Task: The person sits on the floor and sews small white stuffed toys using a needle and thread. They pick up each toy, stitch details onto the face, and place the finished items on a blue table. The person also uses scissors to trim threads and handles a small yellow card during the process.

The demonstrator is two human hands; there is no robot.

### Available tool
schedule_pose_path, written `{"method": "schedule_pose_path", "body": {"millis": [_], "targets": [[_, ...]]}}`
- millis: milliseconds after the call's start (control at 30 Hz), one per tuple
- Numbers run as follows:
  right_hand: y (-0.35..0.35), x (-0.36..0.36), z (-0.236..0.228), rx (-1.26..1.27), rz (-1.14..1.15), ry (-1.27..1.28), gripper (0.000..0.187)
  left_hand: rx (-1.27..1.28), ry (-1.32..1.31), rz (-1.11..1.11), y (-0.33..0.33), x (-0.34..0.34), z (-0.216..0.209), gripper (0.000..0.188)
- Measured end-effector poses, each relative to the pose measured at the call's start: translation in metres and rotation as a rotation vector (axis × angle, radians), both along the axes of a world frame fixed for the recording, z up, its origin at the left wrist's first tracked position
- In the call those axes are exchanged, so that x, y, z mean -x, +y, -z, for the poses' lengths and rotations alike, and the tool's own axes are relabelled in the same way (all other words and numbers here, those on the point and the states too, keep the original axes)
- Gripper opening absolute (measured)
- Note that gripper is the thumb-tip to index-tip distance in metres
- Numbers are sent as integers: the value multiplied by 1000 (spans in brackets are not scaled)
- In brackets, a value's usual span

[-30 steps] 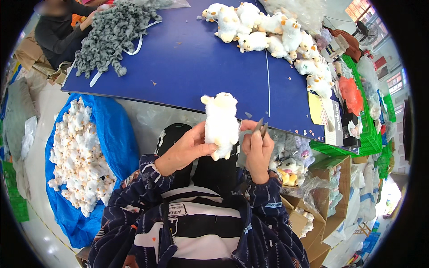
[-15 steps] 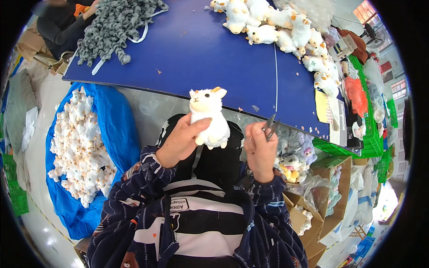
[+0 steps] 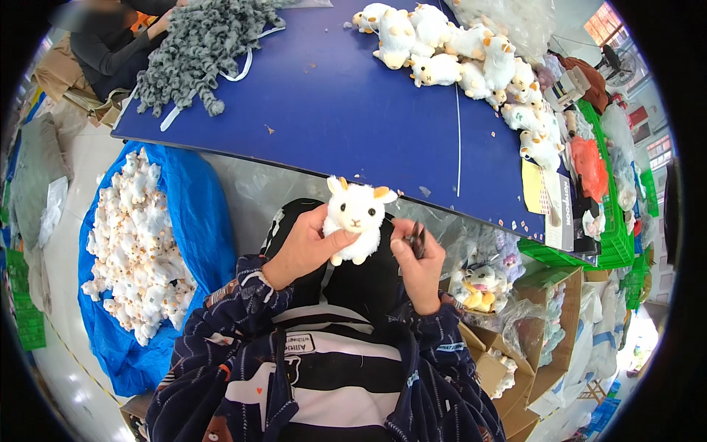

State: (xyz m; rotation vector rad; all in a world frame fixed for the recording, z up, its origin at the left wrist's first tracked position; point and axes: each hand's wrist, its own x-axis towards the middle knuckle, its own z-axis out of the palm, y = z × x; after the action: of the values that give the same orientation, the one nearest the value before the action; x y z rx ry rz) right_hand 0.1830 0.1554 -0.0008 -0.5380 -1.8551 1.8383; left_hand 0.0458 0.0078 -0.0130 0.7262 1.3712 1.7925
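A white plush sheep (image 3: 356, 202) with tan ears and dark eyes is upright over my lap, its face turned toward me. My left hand (image 3: 305, 248) grips its body from the side, thumb across the front below the face. Just to the right, my right hand (image 3: 420, 272) is closed around small dark thread snips (image 3: 417, 240), blades pointing up. A narrow gap separates this hand from the sheep. Part of the snips is hidden by the fingers.
A blue table (image 3: 331, 110) spans ahead, with white plush toys (image 3: 434, 70) piled at its right and grey curly fabric (image 3: 191, 55) at its left. Beside me stands a blue bag (image 3: 210, 199) of small white pieces. Cardboard boxes (image 3: 549, 324) are at right. Another person sits far left.
The sheep has turned from a side-on pose to face me and is slightly lower in view. My right hand has come closer to it, with the snips now more upright.
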Motion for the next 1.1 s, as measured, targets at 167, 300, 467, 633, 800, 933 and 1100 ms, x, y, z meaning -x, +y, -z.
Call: {"method": "schedule_pose_path", "body": {"millis": [167,300,467,633,800,933,1100], "targets": [[-3,2,-9,244,-81,77,28,-20,100,82,-2,-15,4,40],[-8,5,-14,39,-76,74,23,-38,509,73,2,-12,9,45],[-11,9,-6,284,-65,40,21,-83,647,24,2,-15,13,47],[-12,10,-16,419,56,102,24,25,298,1,-3,-16,18,50],[-9,-4,-23,-91,21,23,13,19,246,20,-4,-14,21,49],[-15,8,-19,-471,-7,137,14,73,280,67,-6,-13,17,45],[-11,1,-17,555,-141,122,16,-31,11,104,-10,-16,23,44]]}}
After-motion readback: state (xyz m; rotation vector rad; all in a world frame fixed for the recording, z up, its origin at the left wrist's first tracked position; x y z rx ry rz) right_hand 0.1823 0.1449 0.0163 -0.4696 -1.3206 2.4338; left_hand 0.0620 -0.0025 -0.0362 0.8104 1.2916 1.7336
